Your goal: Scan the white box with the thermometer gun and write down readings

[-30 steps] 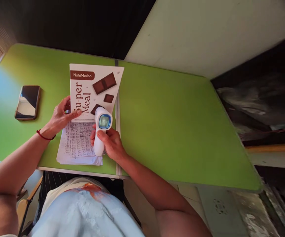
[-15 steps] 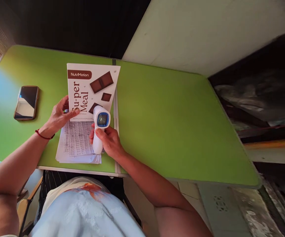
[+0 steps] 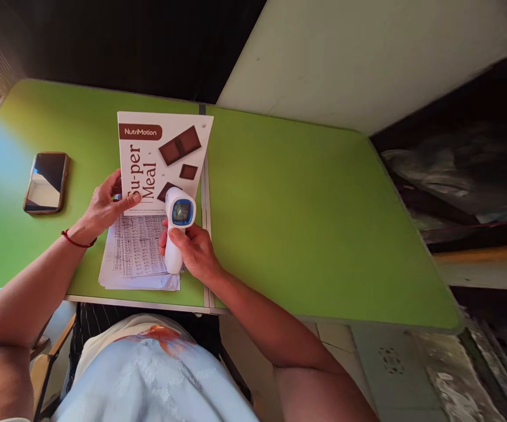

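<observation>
Left hand (image 3: 104,205): grip closed on the lower left corner of the printed carton (image 3: 143,170); thumb laid on the front face, fingers passing behind the left edge, out of sight; this pinch appears chosen to steady the carton at its border and leave most of its printing uncovered. Carton located above the far end of the papers (image 3: 139,275), its lettered face towards the wearer; it seems tilted, though whether its lower edge touches the sheets cannot be told; its depth is likewise not visible.

Right hand (image 3: 196,252): grip wrapped round the handle of the white thermometer (image 3: 174,252); thumb on the near side below the screen (image 3: 182,212), fingertips showing past the left side; the handle points back to the wearer, presumably so that the screen can be read; the nose is hidden, but appears directed at the carton, whose lower right part the thermometer head overlaps in view.

Papers lie on the table (image 3: 315,223) close to its near edge, left of the seam (image 3: 206,176), handwritten side up; phone (image 3: 46,183) lies face up, well left of the carton, apparently set clear of both hands; red cord (image 3: 78,240) worn at the left wrist.
</observation>
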Tool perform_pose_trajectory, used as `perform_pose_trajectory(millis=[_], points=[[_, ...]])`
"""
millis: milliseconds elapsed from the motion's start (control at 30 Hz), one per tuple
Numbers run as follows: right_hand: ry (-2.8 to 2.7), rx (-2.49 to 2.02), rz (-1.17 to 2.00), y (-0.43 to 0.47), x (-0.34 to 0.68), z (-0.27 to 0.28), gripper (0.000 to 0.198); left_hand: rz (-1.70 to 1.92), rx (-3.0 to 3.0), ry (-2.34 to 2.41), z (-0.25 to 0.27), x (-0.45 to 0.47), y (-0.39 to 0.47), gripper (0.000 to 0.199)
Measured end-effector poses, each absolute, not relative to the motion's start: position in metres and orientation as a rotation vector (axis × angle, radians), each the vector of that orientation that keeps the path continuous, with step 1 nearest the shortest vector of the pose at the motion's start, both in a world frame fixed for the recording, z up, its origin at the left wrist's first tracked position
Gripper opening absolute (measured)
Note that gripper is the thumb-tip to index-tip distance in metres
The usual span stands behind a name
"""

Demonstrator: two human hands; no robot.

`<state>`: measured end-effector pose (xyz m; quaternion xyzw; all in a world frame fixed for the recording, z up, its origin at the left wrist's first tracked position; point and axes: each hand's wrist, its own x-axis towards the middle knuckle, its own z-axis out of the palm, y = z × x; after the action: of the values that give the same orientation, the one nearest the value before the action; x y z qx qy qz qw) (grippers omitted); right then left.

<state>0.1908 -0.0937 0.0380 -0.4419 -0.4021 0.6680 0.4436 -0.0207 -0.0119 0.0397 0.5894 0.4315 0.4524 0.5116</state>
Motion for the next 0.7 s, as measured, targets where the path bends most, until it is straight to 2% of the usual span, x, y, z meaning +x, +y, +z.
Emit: perform_pose_trajectory(millis=[700], points=[[-0.954, -1.098, 1.672, -0.0959, 0.1922, 0.0372, 0.059, 1.093, 1.437, 1.055, 0.0350, -0.0223, -0.0112, 0.067]])
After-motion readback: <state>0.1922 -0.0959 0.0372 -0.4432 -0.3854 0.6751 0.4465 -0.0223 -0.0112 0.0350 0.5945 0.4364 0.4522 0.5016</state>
